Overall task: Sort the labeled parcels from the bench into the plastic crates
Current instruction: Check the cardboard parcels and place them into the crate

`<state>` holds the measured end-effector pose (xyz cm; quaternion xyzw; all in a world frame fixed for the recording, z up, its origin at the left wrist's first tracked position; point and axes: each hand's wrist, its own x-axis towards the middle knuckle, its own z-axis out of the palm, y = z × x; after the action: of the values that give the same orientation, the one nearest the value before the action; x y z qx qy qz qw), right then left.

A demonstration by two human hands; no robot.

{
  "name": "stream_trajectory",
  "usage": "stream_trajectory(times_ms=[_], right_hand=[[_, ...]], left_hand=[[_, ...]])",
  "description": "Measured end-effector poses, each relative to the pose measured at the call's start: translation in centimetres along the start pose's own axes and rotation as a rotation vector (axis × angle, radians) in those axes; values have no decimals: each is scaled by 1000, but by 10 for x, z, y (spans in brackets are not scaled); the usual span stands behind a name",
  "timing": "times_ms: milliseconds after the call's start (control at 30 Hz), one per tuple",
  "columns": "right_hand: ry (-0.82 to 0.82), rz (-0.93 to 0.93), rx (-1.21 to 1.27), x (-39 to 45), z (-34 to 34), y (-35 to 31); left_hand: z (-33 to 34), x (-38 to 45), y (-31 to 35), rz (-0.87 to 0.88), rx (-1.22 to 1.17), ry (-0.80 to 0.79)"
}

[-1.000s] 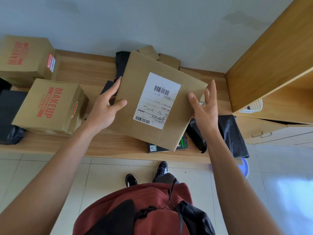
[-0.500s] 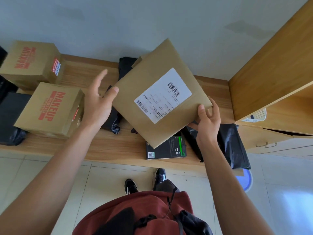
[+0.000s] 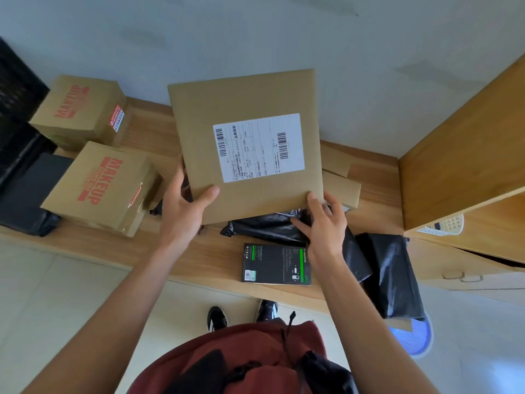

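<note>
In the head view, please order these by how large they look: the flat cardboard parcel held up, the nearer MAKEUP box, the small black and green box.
1. Flat cardboard parcel, though it is held nearest the camera, which enlarges it.
2. Nearer MAKEUP box.
3. Black and green box.

A flat brown cardboard parcel [image 3: 250, 143] with a white barcode label [image 3: 258, 147] is held upright above the wooden bench [image 3: 199, 251], label facing the camera.

I see a pale wall [image 3: 255, 29] behind the wooden cabinet [image 3: 460, 143]; light floor tiles [image 3: 56, 294] lie below it.
</note>
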<state>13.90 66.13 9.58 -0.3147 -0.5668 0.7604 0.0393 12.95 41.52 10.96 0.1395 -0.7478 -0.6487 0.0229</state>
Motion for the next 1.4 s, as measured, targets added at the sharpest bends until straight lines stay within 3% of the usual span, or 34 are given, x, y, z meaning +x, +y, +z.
stream_trajectory(times_ms=[133, 400, 567, 733, 800, 967, 1167, 1300, 1400], right_hand=[[-100, -116, -235, 15, -6, -19], [-411, -239, -276, 38, 6, -43], [-329, -178, -118, 39, 2, -33], [-195, -76, 56, 40, 17, -23], [-138, -54, 154, 33, 28, -20], [-100, -40, 263, 11, 58, -25], [-209, -76, 135, -3, 67, -32], [-302, -141, -3, 0, 59, -40], [-255, -245, -32, 14, 45, -59]], left_hand=[[-17, 21, 14, -11, 2, -24], [-22, 50, 43, 4, 105, -169], [-15, 54, 54, 65, 126, -151], [1, 38, 56, 138, -30, 202], [14, 23, 41, 82, -24, 183], [69, -11, 31, 52, -48, -45], [81, -10, 48, 98, -93, 138], [55, -1, 43, 55, -185, 132], [46, 1, 46, 19, -298, 162]])
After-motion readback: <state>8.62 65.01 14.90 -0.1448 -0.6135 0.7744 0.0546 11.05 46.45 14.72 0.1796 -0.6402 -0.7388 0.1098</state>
